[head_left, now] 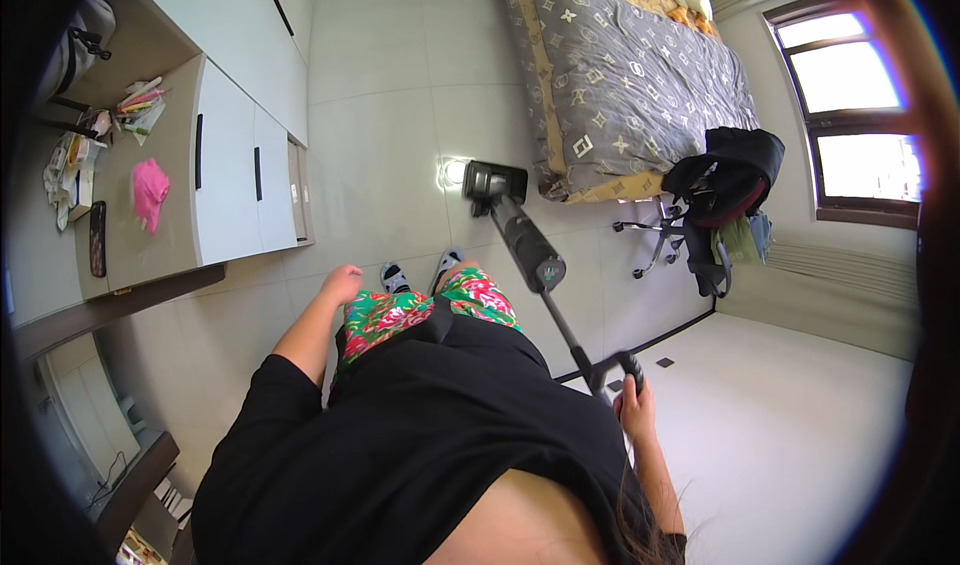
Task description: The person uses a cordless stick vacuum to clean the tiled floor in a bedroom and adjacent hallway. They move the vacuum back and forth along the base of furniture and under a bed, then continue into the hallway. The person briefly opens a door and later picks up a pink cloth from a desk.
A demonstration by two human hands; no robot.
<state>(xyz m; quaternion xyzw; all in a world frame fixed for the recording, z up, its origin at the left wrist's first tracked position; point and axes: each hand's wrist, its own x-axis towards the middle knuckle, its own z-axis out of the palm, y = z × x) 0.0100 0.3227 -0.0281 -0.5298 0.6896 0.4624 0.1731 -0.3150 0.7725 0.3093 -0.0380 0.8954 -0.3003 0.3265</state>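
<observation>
My right hand (636,409) grips the dark handle of an upright floor cleaner (534,248) at my right side. Its shaft runs down and away from me to a black floor head (495,181), which rests on the pale tiled floor (375,152) in front of my feet. A bright patch of light shows on the tiles at the head's left edge. My left hand (343,284) hangs beside my green floral shorts, its fingers curled; nothing is seen in it, but its inner side is hidden.
A bed with a grey patterned cover (622,84) stands ahead right, with a wheeled office chair (660,238) bearing dark clothing by its near end. White cabinets (236,167) line the left, under a top holding a pink cloth (150,193). A window (851,114) is at the far right.
</observation>
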